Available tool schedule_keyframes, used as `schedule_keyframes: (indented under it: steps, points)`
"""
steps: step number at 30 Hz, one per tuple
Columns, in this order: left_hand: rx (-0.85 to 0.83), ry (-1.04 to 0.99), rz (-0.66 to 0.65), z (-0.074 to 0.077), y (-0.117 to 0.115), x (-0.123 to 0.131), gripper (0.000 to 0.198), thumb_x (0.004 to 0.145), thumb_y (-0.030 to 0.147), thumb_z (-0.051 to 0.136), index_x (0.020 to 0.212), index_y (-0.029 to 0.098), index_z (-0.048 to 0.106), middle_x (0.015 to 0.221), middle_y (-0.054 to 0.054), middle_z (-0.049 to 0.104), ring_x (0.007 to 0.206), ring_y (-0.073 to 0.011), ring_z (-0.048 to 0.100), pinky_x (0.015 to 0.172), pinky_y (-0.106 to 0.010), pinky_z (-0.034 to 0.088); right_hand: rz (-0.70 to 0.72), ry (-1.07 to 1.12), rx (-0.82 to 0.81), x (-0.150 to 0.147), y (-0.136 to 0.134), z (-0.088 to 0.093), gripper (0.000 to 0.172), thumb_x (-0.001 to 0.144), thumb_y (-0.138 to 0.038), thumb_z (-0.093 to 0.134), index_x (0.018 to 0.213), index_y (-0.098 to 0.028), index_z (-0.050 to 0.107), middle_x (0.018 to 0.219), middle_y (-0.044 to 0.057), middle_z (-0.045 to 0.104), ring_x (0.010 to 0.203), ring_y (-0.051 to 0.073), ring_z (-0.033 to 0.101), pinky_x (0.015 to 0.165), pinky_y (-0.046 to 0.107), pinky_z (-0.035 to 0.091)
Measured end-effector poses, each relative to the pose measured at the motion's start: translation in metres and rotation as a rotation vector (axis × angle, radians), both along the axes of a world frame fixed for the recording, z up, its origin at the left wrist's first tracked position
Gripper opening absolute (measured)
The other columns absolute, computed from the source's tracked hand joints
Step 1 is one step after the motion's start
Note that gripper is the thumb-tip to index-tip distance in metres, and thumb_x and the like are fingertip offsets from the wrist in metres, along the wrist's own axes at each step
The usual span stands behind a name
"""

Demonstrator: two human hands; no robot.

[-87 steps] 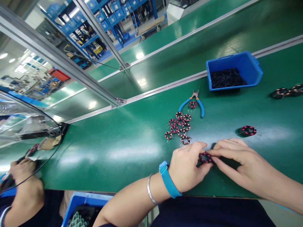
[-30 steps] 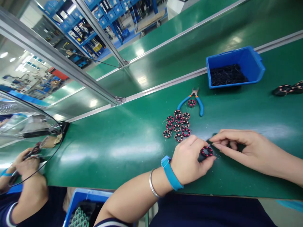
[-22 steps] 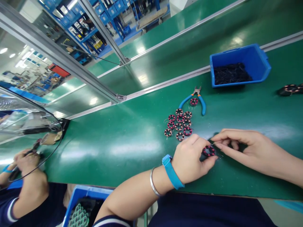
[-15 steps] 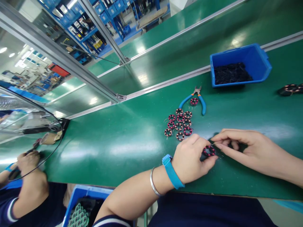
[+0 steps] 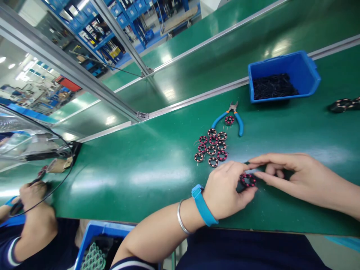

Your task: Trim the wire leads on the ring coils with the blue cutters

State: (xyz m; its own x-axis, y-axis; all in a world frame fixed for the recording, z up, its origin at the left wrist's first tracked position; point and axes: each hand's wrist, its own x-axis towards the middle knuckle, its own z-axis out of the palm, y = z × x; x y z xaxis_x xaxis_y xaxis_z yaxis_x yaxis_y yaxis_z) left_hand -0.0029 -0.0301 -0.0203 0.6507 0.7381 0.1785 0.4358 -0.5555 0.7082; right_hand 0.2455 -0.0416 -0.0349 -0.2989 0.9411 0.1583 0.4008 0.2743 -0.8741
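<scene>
My left hand, with a blue wristband and a metal bangle, pinches a small black ring wound with pink and copper coils just above the green belt. My right hand reaches in from the right, thumb and forefinger pinched at the ring's upper right edge, other fingers curled. What those fingertips hold is too small to make out. Several like rings lie in a cluster just beyond my left hand.
Blue-handled cutters lie past the cluster with one ring between the handles. A blue bin of black pieces stands at the back right. Dark coil parts lie far right. Another person's hands work at lower left beside a blue crate.
My right hand's fingertips have drawn slightly closer to the ring. My left hand keeps its hold on the ring and has barely shifted.
</scene>
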Motion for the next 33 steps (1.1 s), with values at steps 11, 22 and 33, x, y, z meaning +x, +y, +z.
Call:
schedule_keyframes:
  steps: [11,22,33]
  points:
    - [-0.104,0.052,0.024,0.007,-0.002,0.001,0.04,0.096,0.032,0.08,0.132,0.02,0.067,0.114,-0.01,0.085,0.108,-0.0304,0.084,0.103,-0.051,0.073,0.088,-0.1,0.156,-0.002,0.0,0.012,0.028,0.113,-0.043,0.063,0.093,-0.033,0.079,0.077,0.0,0.076,0.053,0.018,0.067,0.049,0.032,0.05]
    - [-0.123,0.08,0.006,0.008,-0.003,0.001,0.045,0.098,0.032,0.081,0.139,0.021,0.064,0.12,-0.01,0.088,0.112,-0.0332,0.086,0.102,-0.052,0.074,0.128,-0.105,0.435,-0.009,-0.002,0.006,0.017,0.115,-0.022,0.063,0.105,-0.03,0.074,0.088,-0.004,0.079,0.068,0.013,0.079,0.063,0.022,0.059]
    - [-0.064,0.111,-0.012,0.003,0.001,0.004,0.047,0.095,0.037,0.086,0.135,0.021,0.066,0.116,-0.009,0.085,0.107,-0.0313,0.085,0.099,-0.051,0.075,0.062,-0.296,0.37,0.012,0.014,0.008,0.032,0.117,-0.044,0.054,0.115,-0.035,0.085,0.094,0.004,0.083,0.074,0.024,0.081,0.063,0.034,0.067]
